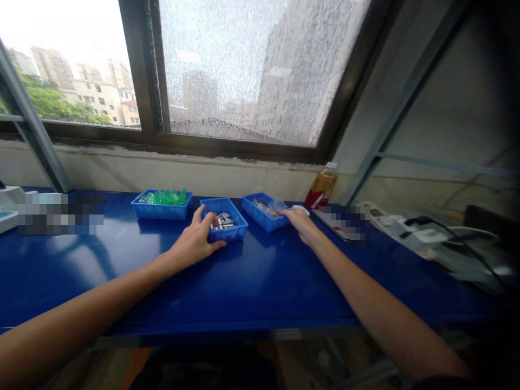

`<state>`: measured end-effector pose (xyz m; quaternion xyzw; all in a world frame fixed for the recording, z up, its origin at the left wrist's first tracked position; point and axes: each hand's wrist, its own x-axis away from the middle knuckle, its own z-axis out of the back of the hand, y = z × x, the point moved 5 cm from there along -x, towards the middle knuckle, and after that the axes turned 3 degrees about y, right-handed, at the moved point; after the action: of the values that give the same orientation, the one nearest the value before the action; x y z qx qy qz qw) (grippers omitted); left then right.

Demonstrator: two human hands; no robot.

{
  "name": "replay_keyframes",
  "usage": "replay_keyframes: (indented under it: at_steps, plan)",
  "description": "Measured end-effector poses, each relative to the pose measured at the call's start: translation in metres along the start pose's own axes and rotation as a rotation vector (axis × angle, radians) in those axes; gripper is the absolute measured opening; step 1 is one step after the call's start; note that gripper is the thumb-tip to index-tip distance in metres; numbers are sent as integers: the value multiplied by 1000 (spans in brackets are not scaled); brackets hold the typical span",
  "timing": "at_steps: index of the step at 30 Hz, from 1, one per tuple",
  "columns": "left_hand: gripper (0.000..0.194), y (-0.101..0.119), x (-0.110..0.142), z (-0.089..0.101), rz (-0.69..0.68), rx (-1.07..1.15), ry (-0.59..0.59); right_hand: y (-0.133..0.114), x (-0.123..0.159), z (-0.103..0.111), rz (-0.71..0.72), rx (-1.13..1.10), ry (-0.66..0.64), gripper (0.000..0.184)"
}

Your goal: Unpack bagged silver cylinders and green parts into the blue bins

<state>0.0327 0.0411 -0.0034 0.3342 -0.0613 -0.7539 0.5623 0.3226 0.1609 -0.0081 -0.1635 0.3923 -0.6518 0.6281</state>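
Note:
My left hand (pixel 197 234) is at the left side of a blue plastic bin (pixel 233 234). Its fingers curl over the bin's rim and its thumb lies along the near side. Small silver-and-dark metal pieces (pixel 223 220) lie in that bin. My right hand (pixel 299 219) grips the right edge of a second blue bin (pixel 266 223), which holds clear plastic pieces or bags (pixel 268 207). The right fingertips are partly hidden. Just beyond that hand sits a small white object (pixel 301 209) that I cannot make out.
A third blue bin (pixel 160 212) with green and clear plastic pieces (pixel 168 197) stands at the back left. A bottle (pixel 322 186) and a flat device (pixel 335 223) are right of the bins. Power strips and cables (pixel 418 235) lie far right on the blue table (pixel 227 287).

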Motion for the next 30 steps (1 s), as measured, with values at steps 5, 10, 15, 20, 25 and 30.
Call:
replay_keyframes:
  at_steps: [5,10,15,20,25,30]
  plan:
    - [34,-16,-18,1,-46,109,-15,-9,3,0,37,7,39,26]
    - [32,-12,-23,10,-89,213,44,-28,9,3,136,23,38,45]
    - [31,-3,-20,14,-36,400,67,-35,13,0,170,5,-53,32]
    - [27,-3,-21,22,-32,455,113,-22,10,-2,35,-39,-20,38]
    - [26,-3,-21,27,-24,392,147,-19,15,-7,-40,-87,69,18]
    - [25,3,-21,27,-72,316,178,-45,28,-2,68,-140,203,15]
